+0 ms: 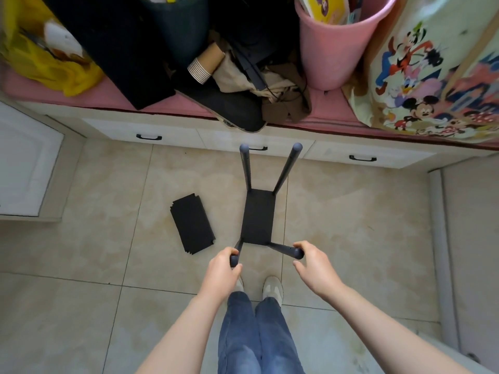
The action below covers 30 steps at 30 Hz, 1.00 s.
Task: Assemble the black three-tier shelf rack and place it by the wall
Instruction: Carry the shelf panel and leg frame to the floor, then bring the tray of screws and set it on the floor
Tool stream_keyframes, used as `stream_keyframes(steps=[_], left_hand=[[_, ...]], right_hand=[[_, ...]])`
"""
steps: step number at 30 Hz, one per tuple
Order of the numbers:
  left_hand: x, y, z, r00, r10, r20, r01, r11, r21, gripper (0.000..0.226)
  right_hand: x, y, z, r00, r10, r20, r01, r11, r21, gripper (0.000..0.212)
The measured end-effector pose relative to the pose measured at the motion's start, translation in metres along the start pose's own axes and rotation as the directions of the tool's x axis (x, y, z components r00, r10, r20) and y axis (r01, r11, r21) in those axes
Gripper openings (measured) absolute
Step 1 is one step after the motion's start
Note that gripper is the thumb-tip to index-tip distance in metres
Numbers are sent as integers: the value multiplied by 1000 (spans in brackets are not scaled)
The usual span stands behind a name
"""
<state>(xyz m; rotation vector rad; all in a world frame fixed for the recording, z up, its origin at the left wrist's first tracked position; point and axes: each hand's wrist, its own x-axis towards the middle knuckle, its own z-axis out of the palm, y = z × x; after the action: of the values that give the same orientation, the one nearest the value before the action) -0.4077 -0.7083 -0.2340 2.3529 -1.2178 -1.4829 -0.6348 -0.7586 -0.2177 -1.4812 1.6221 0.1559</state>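
A black shelf rack (pixel 258 217) stands on the tiled floor right in front of me: one black rectangular shelf panel low down, with dark poles rising from its corners. My left hand (pixel 224 268) grips the top of the near left pole (pixel 234 259). My right hand (pixel 313 261) holds the top of the near right pole (pixel 290 251), fingers curled around its end. The two far poles (pixel 286 168) stand free, tilting outward in the wide-angle view. To the left, a stack of loose black shelf panels (pixel 193 224) lies flat on the floor.
A low white cabinet with black drawer handles (pixel 256 148) runs along the wall behind the rack, topped by a pink cushion with clutter, a pink bucket (pixel 334 47) and a cartoon-print bag (pixel 437 76). A white cabinet door (pixel 24 163) is at the left. My feet (pixel 272 288) stand just behind the rack.
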Motion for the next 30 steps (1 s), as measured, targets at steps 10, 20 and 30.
stream_keyframes(steps=[10, 20, 30], left_hand=[[-85, 0, -63, 989, 27, -145, -31, 999, -27, 27], [-201, -80, -111, 903, -174, -393, 137, 983, -121, 22], [-300, -232, -177, 733, -347, -585, 260, 938, -231, 25]], right_hand=[[-53, -61, -27, 986, -156, 51, 164, 948, -274, 35], [-124, -161, 11, 873, -430, 230, 487, 740, -464, 32], [-186, -288, 116, 694, -572, 437, 715, 478, -510, 31]])
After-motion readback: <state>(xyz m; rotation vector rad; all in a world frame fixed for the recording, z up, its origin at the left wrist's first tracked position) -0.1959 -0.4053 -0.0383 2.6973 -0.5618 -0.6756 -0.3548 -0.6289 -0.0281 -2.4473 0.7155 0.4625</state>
